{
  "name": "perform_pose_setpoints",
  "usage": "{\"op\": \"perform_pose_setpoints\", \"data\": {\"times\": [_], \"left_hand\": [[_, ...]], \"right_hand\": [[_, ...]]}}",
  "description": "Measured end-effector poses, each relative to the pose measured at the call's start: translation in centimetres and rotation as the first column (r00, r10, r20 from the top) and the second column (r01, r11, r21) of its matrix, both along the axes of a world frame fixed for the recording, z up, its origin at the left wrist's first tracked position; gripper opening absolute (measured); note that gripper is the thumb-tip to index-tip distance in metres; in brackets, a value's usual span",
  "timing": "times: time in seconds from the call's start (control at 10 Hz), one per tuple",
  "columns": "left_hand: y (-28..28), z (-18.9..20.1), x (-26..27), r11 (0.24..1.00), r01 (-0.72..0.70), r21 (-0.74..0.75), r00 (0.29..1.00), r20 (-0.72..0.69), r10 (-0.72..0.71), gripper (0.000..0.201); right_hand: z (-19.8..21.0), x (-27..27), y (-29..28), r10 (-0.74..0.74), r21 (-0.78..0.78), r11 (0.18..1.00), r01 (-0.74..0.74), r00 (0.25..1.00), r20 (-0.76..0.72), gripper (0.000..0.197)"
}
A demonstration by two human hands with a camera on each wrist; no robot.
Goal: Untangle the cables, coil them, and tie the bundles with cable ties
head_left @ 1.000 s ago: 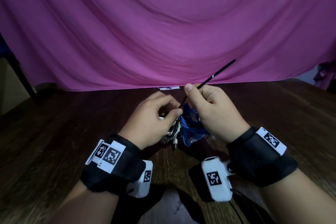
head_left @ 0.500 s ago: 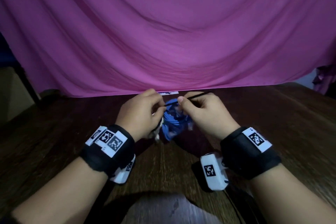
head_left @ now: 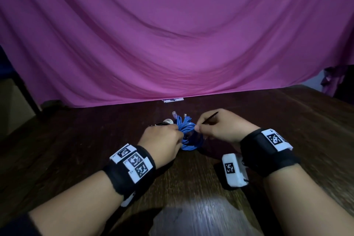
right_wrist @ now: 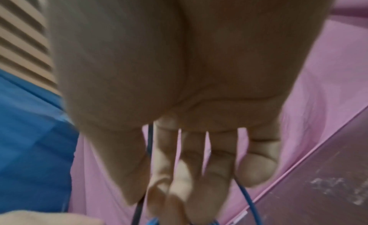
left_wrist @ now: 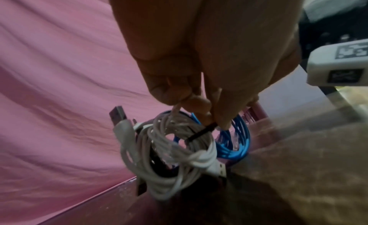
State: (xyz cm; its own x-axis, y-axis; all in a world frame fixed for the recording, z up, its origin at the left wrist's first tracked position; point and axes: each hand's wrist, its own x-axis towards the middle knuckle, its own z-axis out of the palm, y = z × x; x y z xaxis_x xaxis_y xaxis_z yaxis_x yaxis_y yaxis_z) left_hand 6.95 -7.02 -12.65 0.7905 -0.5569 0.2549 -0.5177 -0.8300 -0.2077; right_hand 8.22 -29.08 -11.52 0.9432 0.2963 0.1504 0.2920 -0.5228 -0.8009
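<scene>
A coil of blue cable (head_left: 188, 133) and a coil of white USB cable (left_wrist: 169, 151) are bunched together just above the dark wooden table (head_left: 191, 188). A black cable tie (left_wrist: 201, 132) wraps the white loops; the blue coil (left_wrist: 236, 143) sits behind them. My left hand (head_left: 177, 130) pinches the top of the bundle right at the tie (left_wrist: 211, 116). My right hand (head_left: 198, 128) pinches the tie's thin black tail (head_left: 208, 119), which sticks out up and right over its knuckles. In the right wrist view the palm fills the frame, with blue cable (right_wrist: 247, 197) below the fingers (right_wrist: 191, 173).
A pink cloth (head_left: 172, 34) hangs behind the table's far edge, with a small white marker tag (head_left: 172, 99) below it. Dark furniture stands at the far left (head_left: 11, 92). Bright light glares on the near table surface (head_left: 201, 214).
Both hands have carried the bundle forward and lower toward the table. The tie's tail, long and pointing up-right a second ago, now shows only a short end past my right hand.
</scene>
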Motion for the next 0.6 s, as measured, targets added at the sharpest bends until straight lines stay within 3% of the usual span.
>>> {"op": "perform_pose_setpoints", "data": {"times": [0.1,0.2,0.3,0.4,0.6], "left_hand": [[0.1,0.3,0.2,0.998,-0.024,-0.06,0.997,-0.076,0.019,0.019],[0.2,0.5,0.2,0.996,-0.05,-0.07,0.993,-0.11,0.042,0.017],[0.2,0.6,-0.1,0.996,-0.076,-0.052,0.987,-0.145,0.067,0.017],[0.1,0.8,-0.5,0.994,-0.095,-0.055,0.976,-0.203,0.082,0.024],[0.9,1.1,-2.5,0.969,-0.131,-0.208,0.971,-0.225,0.083,0.034]], "right_hand": [[0.6,-0.9,0.1,-0.041,0.231,0.973,0.026,0.997,0.061,0.013],[0.9,-1.8,-0.3,-0.063,0.338,0.94,0.043,0.997,0.051,0.015],[1.1,-2.4,-0.9,-0.102,0.026,0.995,0.1,0.989,0.104,0.014],[1.6,-3.1,-1.2,-0.153,-0.264,0.944,0.197,0.972,0.176,0.023],[2.5,-5.2,-0.4,-0.125,-0.505,0.828,0.244,0.958,0.258,0.023]]}}
